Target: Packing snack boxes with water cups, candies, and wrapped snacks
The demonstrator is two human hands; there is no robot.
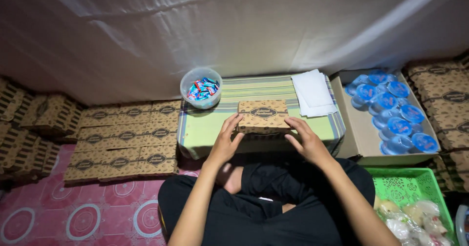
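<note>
**Two hands at a closed cardboard box on a low striped surface**

A seated person with crossed legs is facing a low surface (pixel 210 126) covered by a green and yellow striped cloth. A flat brown box (pixel 263 114) is lying closed near the front middle of the surface, its lid bearing a dark oval label in the centre over a repeating printed pattern. The left hand (pixel 225 143) is resting against the box's left edge, fingers extended and loosely spread, the thumb apart. The right hand (pixel 305 139) is touching the box's right front corner, fingers likewise extended and slightly spread. Neither hand is pinching or gripping anything.

Behind the box to the left, a clear round tub (pixel 201 87) is holding small sweets in blue and red wrappers. A stack of white paper sheets (pixel 313 93) is lying on the right rear corner of the surface. Just beside the surface on the right, an open carton (pixel 359 138) is holding sealed clear cups with blue round lids (pixel 393 110). A green perforated basket (pixel 408 185) with clear bagged items is standing in front of the carton. Rows of matching brown boxes (pixel 128 137), each with the same dark oval label, are lying on the floor at left, and more are stacked at far right (pixel 447 99).
</note>
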